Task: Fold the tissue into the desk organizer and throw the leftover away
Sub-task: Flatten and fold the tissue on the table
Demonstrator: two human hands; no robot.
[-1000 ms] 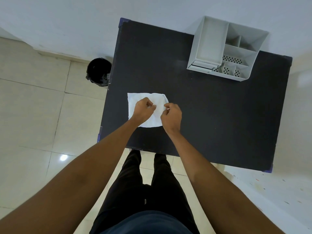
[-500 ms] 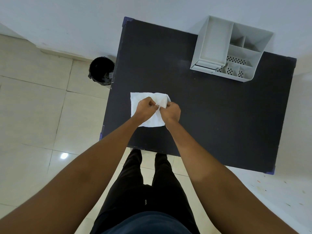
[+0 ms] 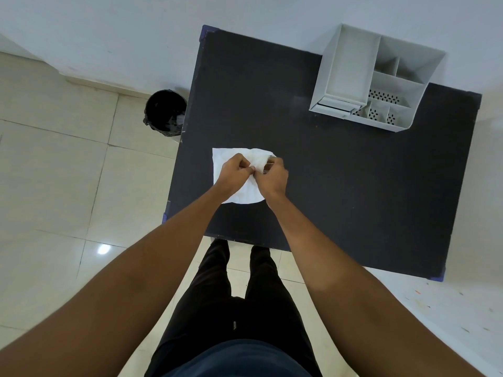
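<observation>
A white tissue (image 3: 246, 194) lies on the black table (image 3: 340, 172) near its left front part. My left hand (image 3: 235, 172) and my right hand (image 3: 272, 178) sit close together on top of it, fingertips pinching the tissue near its middle. The tissue's far right edge curls up beside my right hand. A light grey desk organizer (image 3: 351, 72) with several compartments stands at the table's far right, well away from both hands.
A black waste bin (image 3: 164, 112) stands on the tiled floor just left of the table's far left side. The wall runs along the table's far edge. My legs are at the table's front edge.
My right hand has moved left to meet my left hand, and both now pinch the tissue at its middle. The tissue's right edge has bunched and lifted.
</observation>
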